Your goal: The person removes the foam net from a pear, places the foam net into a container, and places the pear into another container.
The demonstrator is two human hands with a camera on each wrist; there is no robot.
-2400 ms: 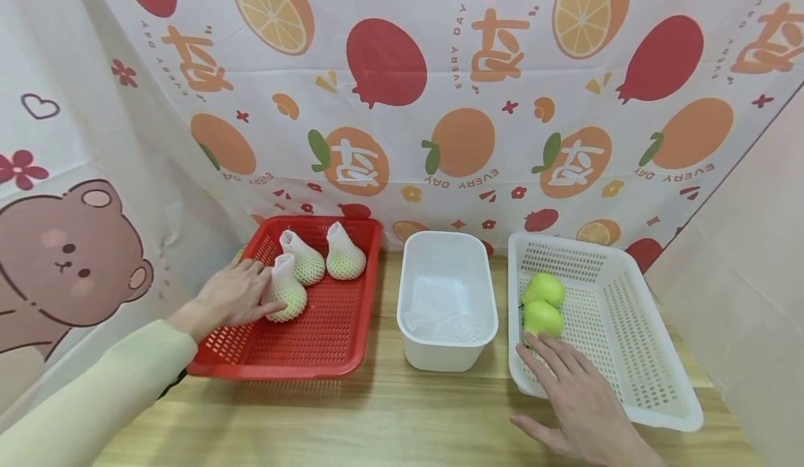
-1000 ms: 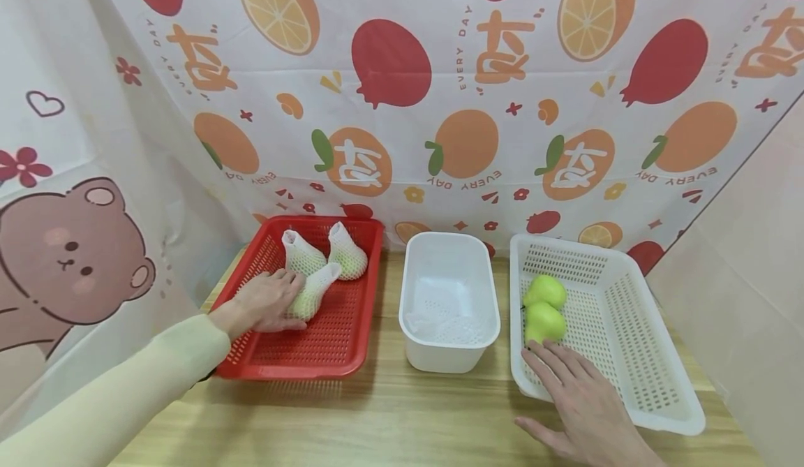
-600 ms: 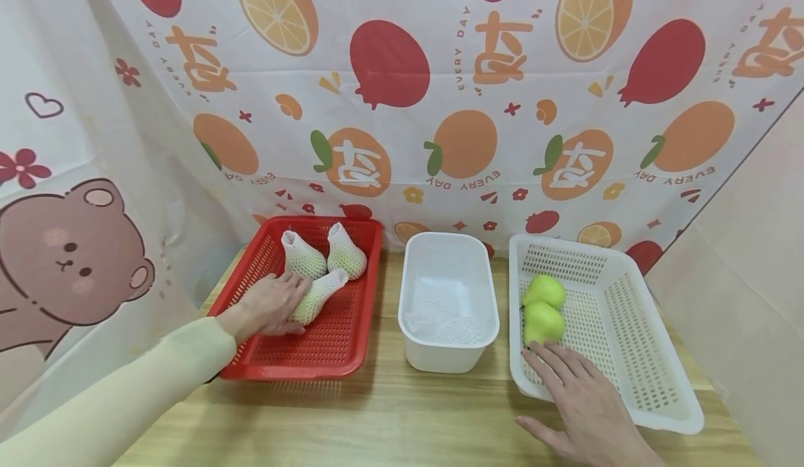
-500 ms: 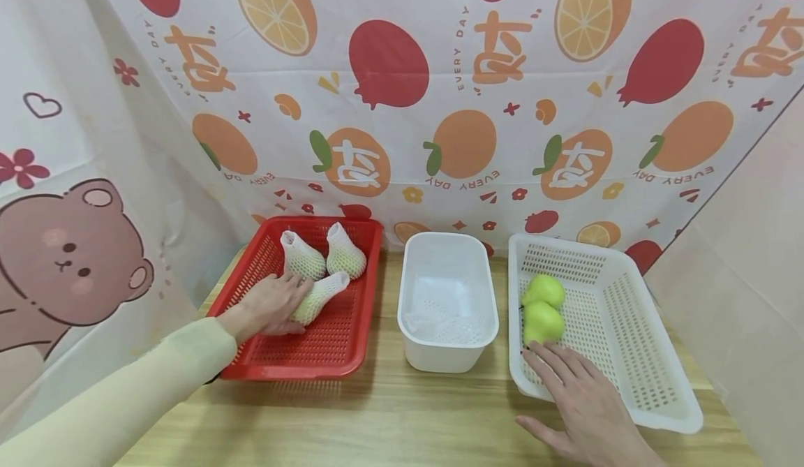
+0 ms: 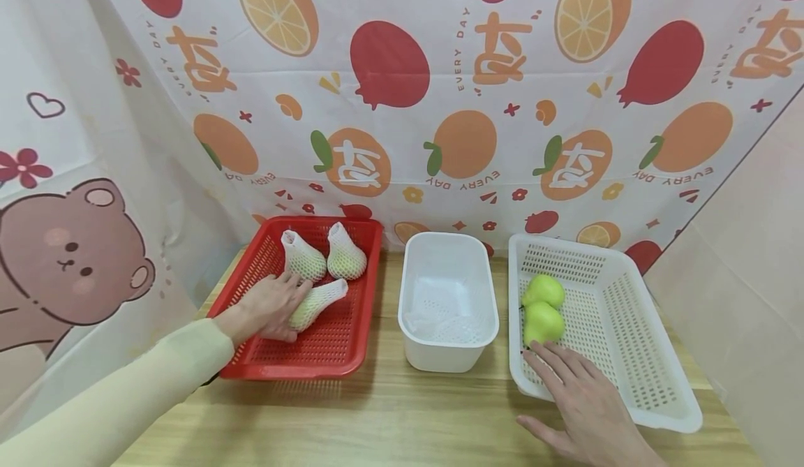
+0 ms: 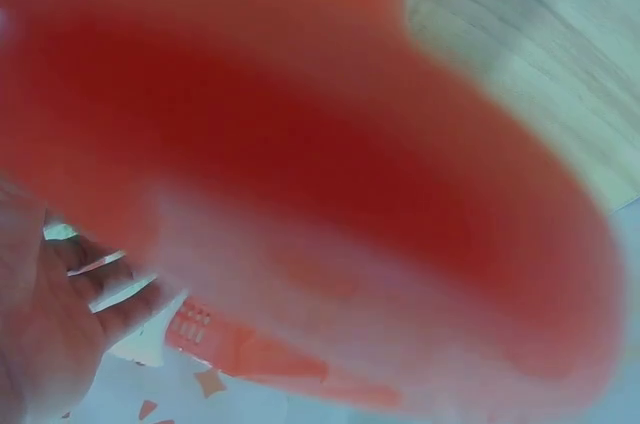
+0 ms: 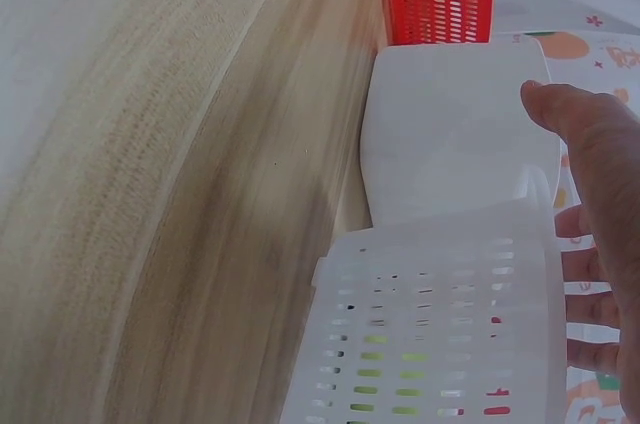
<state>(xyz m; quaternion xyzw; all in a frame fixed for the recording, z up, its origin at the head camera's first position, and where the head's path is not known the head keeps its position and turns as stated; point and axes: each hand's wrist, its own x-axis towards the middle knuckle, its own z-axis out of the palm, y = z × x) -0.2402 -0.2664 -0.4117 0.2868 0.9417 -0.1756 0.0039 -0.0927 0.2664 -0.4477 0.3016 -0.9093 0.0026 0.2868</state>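
My left hand (image 5: pixel 266 306) reaches into the red basket (image 5: pixel 354 345) and holds a pear in a white foam net (image 5: pixel 317 303), fingers over its far side and thumb on the near side. The net's open end points right. Two more netted pears (image 5: pixel 306 260) lie just behind. The left wrist view is mostly blocked by the blurred red rim, with the left fingers (image 6: pixel 125 304) at lower left. My right hand (image 5: pixel 581 404) lies over the front left rim of the white basket (image 5: pixel 675 383), fingers extended beside two bare green pears (image 5: pixel 544 323).
Between the baskets stands a deep white bin (image 5: pixel 447 359) with loose foam netting (image 5: pixel 449 327) at its bottom. All stand on a wooden table (image 5: pixel 402 418). A fruit-printed curtain (image 5: pixel 402 195) hangs close behind, and a bear-printed curtain (image 5: pixel 69 264) hangs at left.
My left hand has moved right and onto the nearest netted pear. That pear has turned from upright to lying, its net end swinging right and lower. The right hand has stayed nearly still.
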